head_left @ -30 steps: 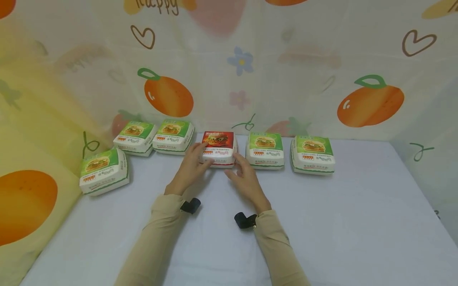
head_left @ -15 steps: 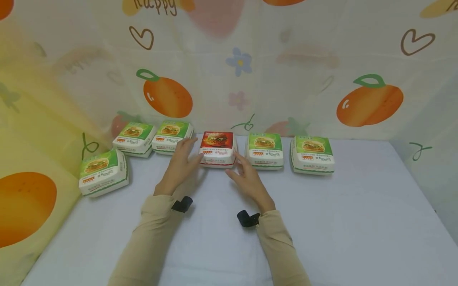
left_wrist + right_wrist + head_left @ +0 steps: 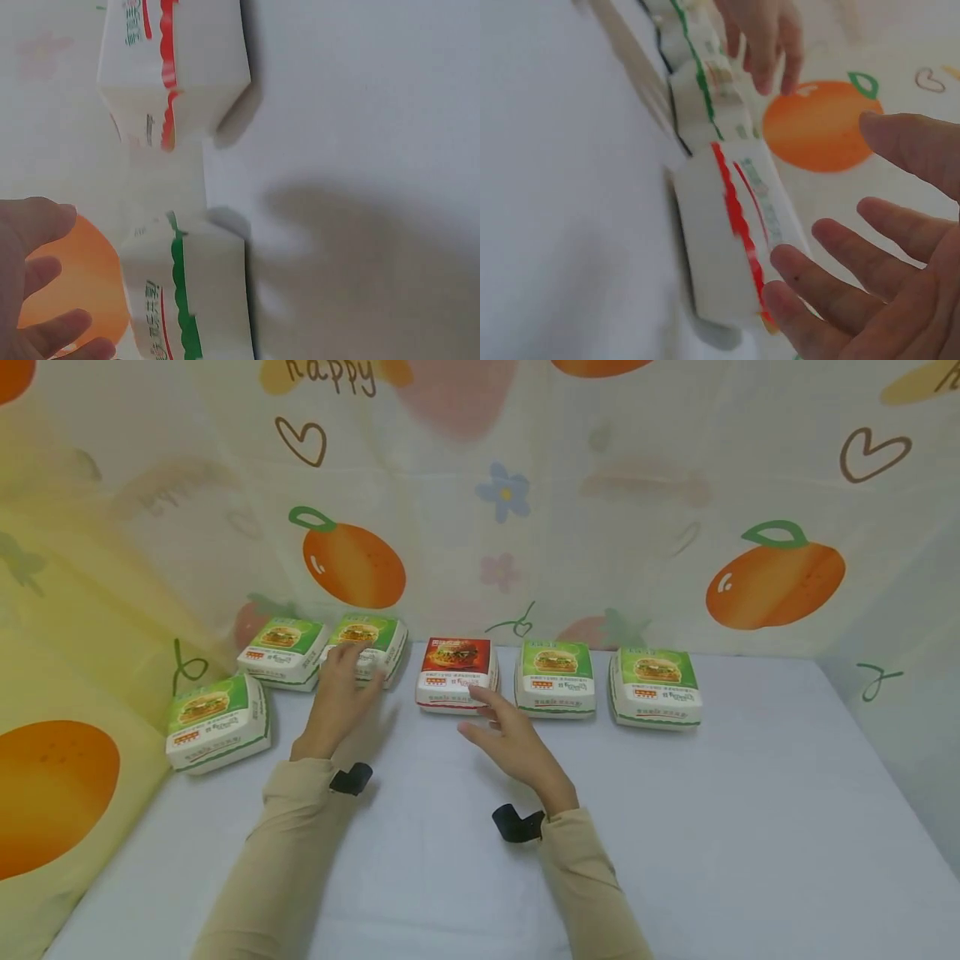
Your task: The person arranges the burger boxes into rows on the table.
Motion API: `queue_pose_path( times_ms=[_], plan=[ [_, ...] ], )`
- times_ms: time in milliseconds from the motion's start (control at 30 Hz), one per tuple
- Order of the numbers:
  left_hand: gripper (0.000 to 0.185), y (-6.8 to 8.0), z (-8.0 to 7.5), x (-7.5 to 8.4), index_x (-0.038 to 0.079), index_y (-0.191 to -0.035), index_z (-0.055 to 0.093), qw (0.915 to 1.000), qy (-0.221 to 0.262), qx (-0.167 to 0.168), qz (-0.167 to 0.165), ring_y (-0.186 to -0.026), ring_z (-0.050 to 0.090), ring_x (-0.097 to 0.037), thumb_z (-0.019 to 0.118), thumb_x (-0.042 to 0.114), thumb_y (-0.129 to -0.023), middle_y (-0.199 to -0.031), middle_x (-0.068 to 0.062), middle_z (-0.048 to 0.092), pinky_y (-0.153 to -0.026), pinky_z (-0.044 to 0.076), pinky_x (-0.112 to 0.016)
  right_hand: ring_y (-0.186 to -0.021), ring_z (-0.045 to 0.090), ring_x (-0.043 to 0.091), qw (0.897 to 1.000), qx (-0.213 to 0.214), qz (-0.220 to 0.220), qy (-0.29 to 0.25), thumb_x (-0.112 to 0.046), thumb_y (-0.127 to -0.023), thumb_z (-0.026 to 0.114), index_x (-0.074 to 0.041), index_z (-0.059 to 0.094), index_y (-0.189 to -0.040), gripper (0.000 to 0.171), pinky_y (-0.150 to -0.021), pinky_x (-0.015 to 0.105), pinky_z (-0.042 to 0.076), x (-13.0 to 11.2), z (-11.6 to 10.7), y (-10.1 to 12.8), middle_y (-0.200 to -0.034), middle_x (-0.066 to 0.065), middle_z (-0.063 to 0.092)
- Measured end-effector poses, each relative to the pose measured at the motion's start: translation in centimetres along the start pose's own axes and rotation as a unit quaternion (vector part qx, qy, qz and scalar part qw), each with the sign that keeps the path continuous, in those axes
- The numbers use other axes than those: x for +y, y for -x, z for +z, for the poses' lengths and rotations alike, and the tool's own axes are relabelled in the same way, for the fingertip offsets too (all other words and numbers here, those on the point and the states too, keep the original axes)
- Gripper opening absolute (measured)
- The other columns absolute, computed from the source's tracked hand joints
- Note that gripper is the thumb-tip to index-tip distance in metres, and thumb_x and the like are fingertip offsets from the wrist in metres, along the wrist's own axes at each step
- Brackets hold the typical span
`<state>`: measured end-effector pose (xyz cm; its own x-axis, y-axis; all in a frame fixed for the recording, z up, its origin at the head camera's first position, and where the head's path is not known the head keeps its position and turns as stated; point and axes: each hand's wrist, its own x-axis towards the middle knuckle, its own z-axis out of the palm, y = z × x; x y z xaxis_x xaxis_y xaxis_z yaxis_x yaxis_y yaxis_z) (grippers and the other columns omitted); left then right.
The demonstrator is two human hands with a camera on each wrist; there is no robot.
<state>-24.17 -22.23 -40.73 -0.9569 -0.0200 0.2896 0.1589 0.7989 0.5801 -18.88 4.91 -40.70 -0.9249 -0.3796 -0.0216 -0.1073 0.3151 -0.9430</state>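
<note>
A white burger box with a red top stands in the middle of the row in the head view. Just in front of it hovers my right hand, fingers spread and holding nothing; its fingertips overlap the box's front right corner in the head view. In the right wrist view they appear apart from the red-trimmed box. My left hand is over the front of a green-topped burger box and partly covers it. Loosely bent, its fingers grip nothing beside the green-trimmed box in the left wrist view.
Left of my left hand are two more green-topped boxes, one at the back and one nearer. Two others stand to the right. A white cloth covers the table; a printed curtain hangs behind.
My left hand has left the red-topped box and moved left to the green-topped one. My right hand has drawn slightly back from the red-topped box, which has shifted slightly left.
</note>
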Motion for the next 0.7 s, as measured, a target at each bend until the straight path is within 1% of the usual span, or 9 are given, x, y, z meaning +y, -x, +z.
queue_pose_path(
  times_ms=[267,367,433,533,633,700],
  plan=[
    [0.053,-0.4,-1.0,-1.7,0.000,-0.143,0.044,0.9998,0.003,0.000,-0.017,-0.136,0.033,-0.050,0.062,0.017,-0.096,-0.145,-0.033,0.035,-0.112,0.030,-0.064,-0.142,0.042,0.030,0.998,-0.044,-0.040,0.004,-0.027,-0.098,0.063,-0.014,0.041,-0.150,0.058,-0.116,0.045,0.038,-0.5,3.8,-1.2,-0.156,0.005,0.042],
    [0.054,-0.5,-1.1,-2.2,-0.001,-0.143,0.044,0.9997,0.004,-0.001,-0.023,-0.136,0.032,-0.051,0.063,0.017,-0.096,-0.145,-0.035,0.034,-0.112,0.030,-0.064,-0.143,0.042,0.028,0.998,-0.054,-0.045,-0.002,-0.028,-0.098,0.062,-0.015,0.041,-0.151,0.058,-0.116,0.043,0.038,-0.8,4.9,-1.9,-0.155,0.004,0.042],
    [0.055,-0.4,-1.2,-2.4,-0.001,-0.144,0.043,0.9996,0.003,-0.001,-0.030,-0.136,0.031,-0.052,0.063,0.018,-0.096,-0.146,-0.035,0.033,-0.112,0.030,-0.065,-0.143,0.042,0.026,0.997,-0.056,-0.048,-0.001,-0.029,-0.098,0.062,-0.017,0.041,-0.151,0.058,-0.116,0.042,0.038,-1.0,5.7,-2.5,-0.155,0.003,0.042],
    [0.056,-0.4,-1.3,-2.7,-0.002,-0.144,0.042,0.9995,0.005,0.004,-0.031,-0.135,0.031,-0.054,0.062,0.018,-0.096,-0.146,-0.035,0.032,-0.110,0.029,-0.067,-0.144,0.041,0.024,0.996,-0.058,-0.060,0.009,-0.030,-0.099,0.061,-0.017,0.040,-0.152,0.058,-0.116,0.040,0.038,-1.4,6.6,-3.5,-0.157,0.003,0.041],
    [0.057,-0.5,-1.6,-3.0,-0.003,-0.146,0.040,0.9994,0.011,0.003,-0.031,-0.135,0.030,-0.055,0.060,0.018,-0.097,-0.147,-0.035,0.031,-0.109,0.030,-0.068,-0.145,0.039,0.025,0.995,-0.055,-0.075,0.022,-0.028,-0.100,0.060,-0.014,0.038,-0.152,0.059,-0.116,0.039,0.038,-1.7,7.8,-4.8,-0.158,0.005,0.038],
    [0.058,-0.6,-1.8,-3.2,-0.003,-0.147,0.039,0.9993,0.015,-0.001,-0.036,-0.136,0.029,-0.055,0.059,0.020,-0.098,-0.148,-0.035,0.030,-0.108,0.030,-0.069,-0.146,0.037,0.025,0.995,-0.054,-0.078,0.028,-0.027,-0.100,0.059,-0.012,0.036,-0.153,0.060,-0.116,0.038,0.038,-2.0,8.6,-5.5,-0.159,0.006,0.036]
  ],
)
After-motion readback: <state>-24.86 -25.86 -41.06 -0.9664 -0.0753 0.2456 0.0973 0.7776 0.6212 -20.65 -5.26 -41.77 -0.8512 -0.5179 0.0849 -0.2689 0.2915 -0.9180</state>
